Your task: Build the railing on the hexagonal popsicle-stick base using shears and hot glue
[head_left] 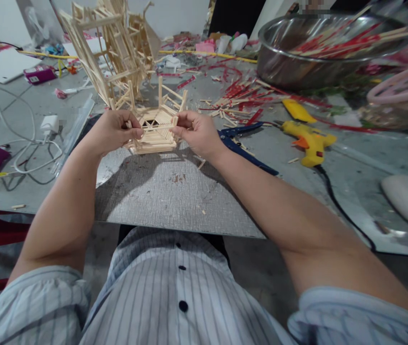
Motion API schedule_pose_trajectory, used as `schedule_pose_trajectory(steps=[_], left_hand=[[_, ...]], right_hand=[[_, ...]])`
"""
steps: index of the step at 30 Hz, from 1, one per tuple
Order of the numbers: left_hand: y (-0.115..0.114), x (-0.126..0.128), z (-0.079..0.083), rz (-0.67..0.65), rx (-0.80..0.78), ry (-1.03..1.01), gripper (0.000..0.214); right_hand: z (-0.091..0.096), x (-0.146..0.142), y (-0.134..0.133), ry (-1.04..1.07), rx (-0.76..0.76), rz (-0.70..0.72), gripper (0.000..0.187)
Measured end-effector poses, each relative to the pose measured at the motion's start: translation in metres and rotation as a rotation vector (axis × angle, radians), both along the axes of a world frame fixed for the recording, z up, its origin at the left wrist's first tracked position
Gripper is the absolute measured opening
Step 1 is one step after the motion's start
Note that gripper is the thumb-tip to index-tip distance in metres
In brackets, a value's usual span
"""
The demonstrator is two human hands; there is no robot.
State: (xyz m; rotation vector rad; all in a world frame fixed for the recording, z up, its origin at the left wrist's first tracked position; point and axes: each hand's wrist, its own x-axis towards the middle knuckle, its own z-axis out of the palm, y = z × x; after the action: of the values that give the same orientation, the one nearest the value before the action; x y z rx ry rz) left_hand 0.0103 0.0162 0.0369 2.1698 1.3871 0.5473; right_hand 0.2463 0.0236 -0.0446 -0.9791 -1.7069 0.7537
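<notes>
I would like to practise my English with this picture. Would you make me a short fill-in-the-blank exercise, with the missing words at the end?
1. The left hand and right hand are both at a small frame of thin wooden ____.
2. The metal basin holds pieces coloured pale and ____.
3. From the wearer's view, the glue gun lies to the ____ of the blue tool.
4. The wearer's shirt is patterned with ____.

Missing words: sticks; red; right; stripes.

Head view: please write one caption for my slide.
Left hand and right hand hold thin sticks at a small stick frame.
</notes>
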Motion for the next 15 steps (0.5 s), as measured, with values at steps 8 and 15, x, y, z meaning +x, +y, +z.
schedule_pose_trajectory(steps=[8,15], left_hand=[[0.0015,0.0017,-0.0029,-0.036,0.059,-0.020,0.022],[-0.0001,0.0076,-0.0048,-0.039,0.092,-0.088,0.015]], right_hand=[[0.0002,-0.0007,-0.0001,0.004,0.016,-0.007,0.028],[-0.0002,0.0011,0.0019,0.070,-0.052,0.042,0.029]])
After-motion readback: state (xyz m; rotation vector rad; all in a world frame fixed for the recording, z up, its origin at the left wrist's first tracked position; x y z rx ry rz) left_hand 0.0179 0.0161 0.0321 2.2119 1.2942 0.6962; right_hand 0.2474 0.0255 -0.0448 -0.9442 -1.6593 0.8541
